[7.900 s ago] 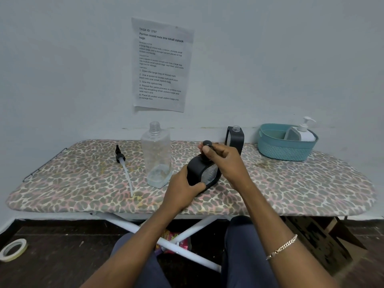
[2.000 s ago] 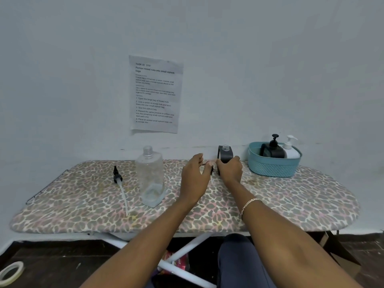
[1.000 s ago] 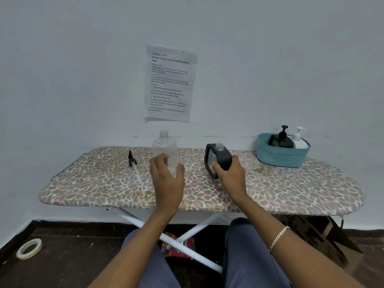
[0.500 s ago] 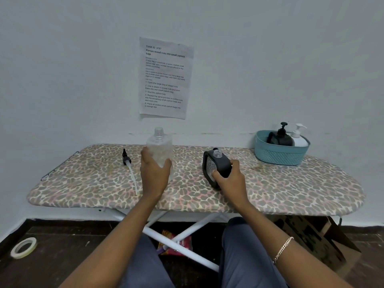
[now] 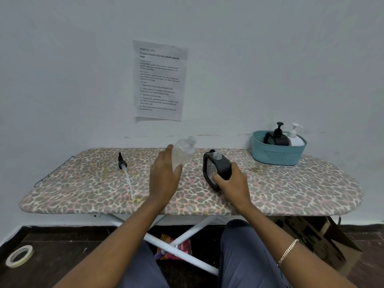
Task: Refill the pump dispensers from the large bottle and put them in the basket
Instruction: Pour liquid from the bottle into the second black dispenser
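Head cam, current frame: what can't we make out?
Fill level of the large bottle: head view, the left hand covers its lower body and the plastic is clear.
Base and contents of the open black dispenser: head view, the right hand wraps its lower front; body opaque.
Lower bodies of the black pump dispenser and white pump dispenser: head view, behind the basket wall.

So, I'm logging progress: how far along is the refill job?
Done: a black dispenser and a white dispenser, pumps on, stand in the basket. In hand: the left hand tilts the clear bottle toward an open third dispenser, which the right hand steadies on the board. Left: pouring, closing it with a pump, and moving it to the basket.
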